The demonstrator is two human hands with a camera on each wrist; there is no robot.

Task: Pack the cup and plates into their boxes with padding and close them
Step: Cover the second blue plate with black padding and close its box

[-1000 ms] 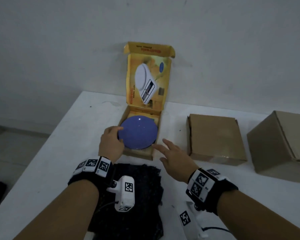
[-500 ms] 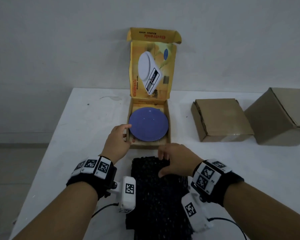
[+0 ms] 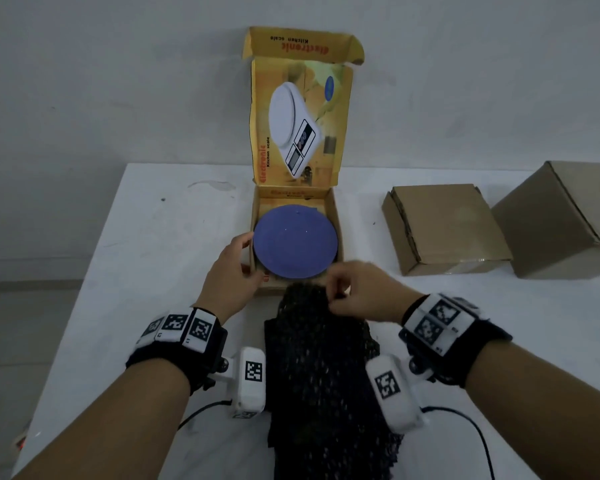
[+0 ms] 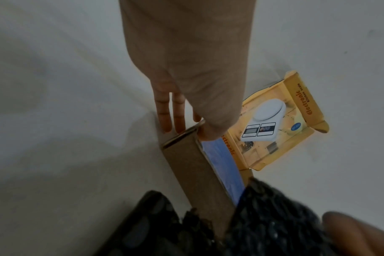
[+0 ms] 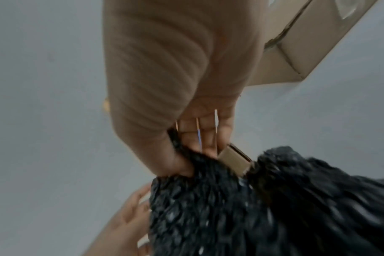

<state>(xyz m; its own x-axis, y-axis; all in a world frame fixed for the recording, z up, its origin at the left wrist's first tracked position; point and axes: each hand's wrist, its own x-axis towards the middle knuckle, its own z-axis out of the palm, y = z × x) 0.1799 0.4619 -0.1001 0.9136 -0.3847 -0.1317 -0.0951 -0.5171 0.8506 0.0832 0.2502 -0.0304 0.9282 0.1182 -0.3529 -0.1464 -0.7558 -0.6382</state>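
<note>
A blue plate (image 3: 295, 242) lies flat inside the yellow kitchen-scale box (image 3: 338, 233), whose lid (image 3: 298, 123) stands upright against the wall. My left hand (image 3: 248, 252) holds the box's left wall near the front corner. In the left wrist view its thumb is inside that wall (image 4: 200, 173) and its fingers (image 4: 168, 119) are outside. My right hand (image 3: 333, 292) pinches the far edge of the black bubble padding (image 3: 323, 368), raised against the box's front wall. The right wrist view shows the thumb and fingers closed on the padding (image 5: 230, 207).
Two closed brown cardboard boxes stand to the right on the white table (image 3: 174, 244): a flat one (image 3: 444, 226) and a taller one (image 3: 565, 216). The wall runs just behind the table. The table's left edge is close to my left arm.
My right hand left the box's front right corner, came down onto the black padding, pinched its far edge and lifted it toward the box. My left hand stayed at the box's left side.
</note>
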